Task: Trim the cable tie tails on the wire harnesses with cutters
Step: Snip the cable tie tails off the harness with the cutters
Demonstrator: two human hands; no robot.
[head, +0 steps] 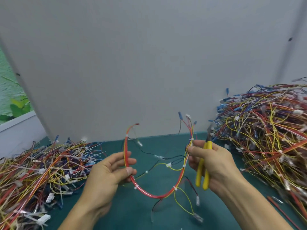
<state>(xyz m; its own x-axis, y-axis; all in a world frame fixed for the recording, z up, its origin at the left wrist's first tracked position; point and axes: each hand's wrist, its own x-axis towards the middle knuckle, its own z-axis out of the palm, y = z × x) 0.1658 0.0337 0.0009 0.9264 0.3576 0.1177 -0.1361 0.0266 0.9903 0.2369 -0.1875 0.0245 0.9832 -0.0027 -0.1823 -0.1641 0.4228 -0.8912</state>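
A red and yellow wire harness (154,195) hangs in a U-shaped loop above the green table, bound by white cable ties (175,188). My left hand (109,173) pinches its left strand between thumb and fingers. My right hand (214,163) grips yellow-handled cutters (203,170) in the palm, jaws pointing up and away, while its thumb and forefinger pinch the harness's right strand by a white tie (191,139). Thin black and yellow branch wires with white connectors dangle from the loop.
A large heap of harnesses (265,135) fills the right side, and another heap (41,170) lies at the left. The green table mat (129,211) shows between them. A grey partition wall (132,72) stands close behind.
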